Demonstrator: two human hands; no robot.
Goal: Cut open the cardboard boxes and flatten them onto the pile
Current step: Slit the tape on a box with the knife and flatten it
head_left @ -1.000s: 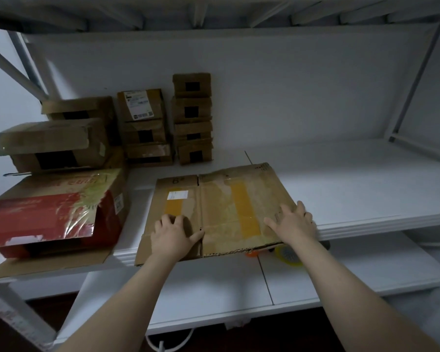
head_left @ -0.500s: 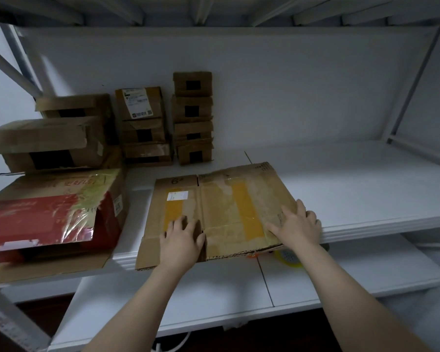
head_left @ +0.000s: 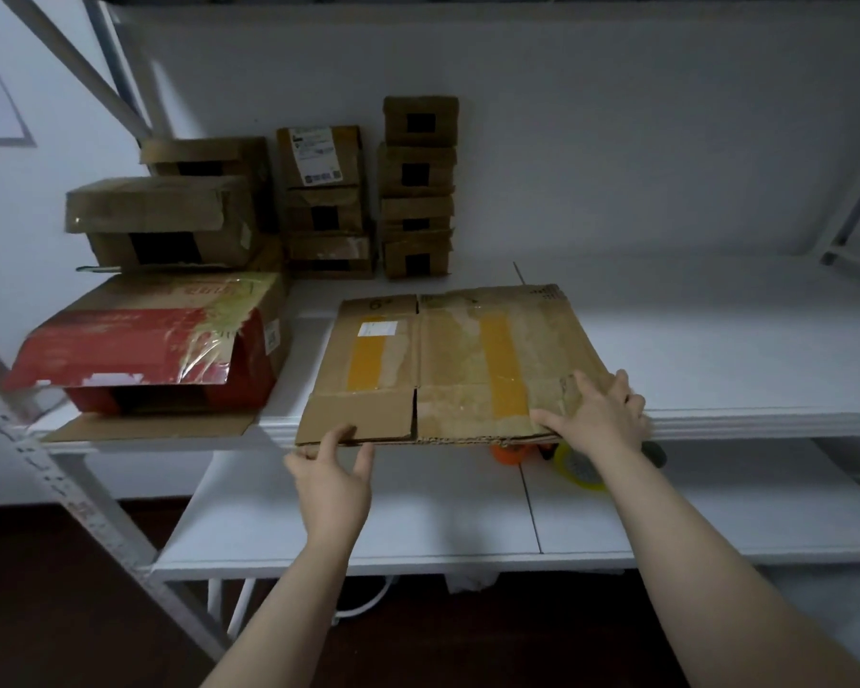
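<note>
— What is changing on the shelf?

— The left hand [head_left: 331,481] is coming off the top of the flattened brown cardboard box with yellow tape strips [head_left: 460,362]. A second ago it was pressing flat on the left panel. Now it is hanging at the near edge, fingers loosely bent, index tip and thumb just touching the front flap. I am not seeing them closing round it.

— And the other one?

— The right hand [head_left: 599,417] is still lying on the near right corner, fingers straight and spread, thumb running along the front edge, pinching nothing.

— Where is the box sitting?

— It is lying flat on the upper white shelf [head_left: 716,350], its near edge jutting past the lip, above an orange object [head_left: 507,451] and a yellow tape roll [head_left: 579,469] on the lower white shelf [head_left: 418,518].

— What is that meaning for the job?

— I am judging that the pressing is finishing and the left hand is readying to take the edge and shift the sheet. The red and brown carton with peeling clear film [head_left: 145,340] and the stacked small brown boxes [head_left: 418,186] behind are standing unflattened.

— Anything readable?

— A dark "6" is showing at the left panel's far edge. The white label [head_left: 377,328] below it and the shipping label [head_left: 314,153] on one back box are carrying print too small to read.
</note>
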